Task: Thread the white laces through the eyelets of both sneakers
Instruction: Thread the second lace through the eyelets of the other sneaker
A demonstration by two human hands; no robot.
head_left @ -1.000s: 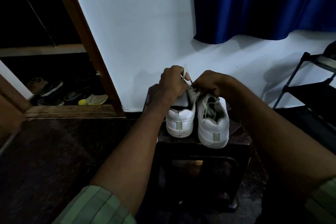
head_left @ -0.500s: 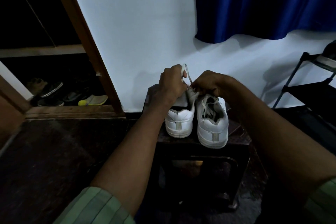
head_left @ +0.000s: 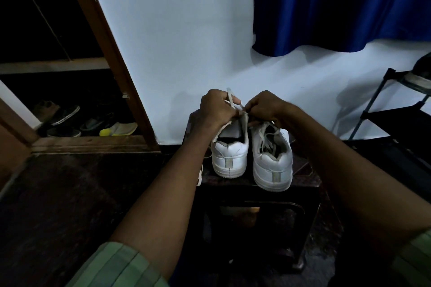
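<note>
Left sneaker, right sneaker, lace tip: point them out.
left sneaker (head_left: 229,158), head view, heel.
right sneaker (head_left: 272,170), head view, heel.
lace tip (head_left: 229,93), head view, free end above left hand.

Two white sneakers (head_left: 251,158) stand side by side, heels toward six o'clock; a white lace (head_left: 232,100) rises at twelve o'clock above the left one.

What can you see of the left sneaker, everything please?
The left sneaker is white, smooth and leather-like, with a thick pale sole and a grey heel tab. It stands upright on the dark stool, heel toward the camera, beside the right sneaker. Its opening looks dark and mostly unlaced. The left hand grips its white lace above the tongue; the right hand works at the same spot.
</note>
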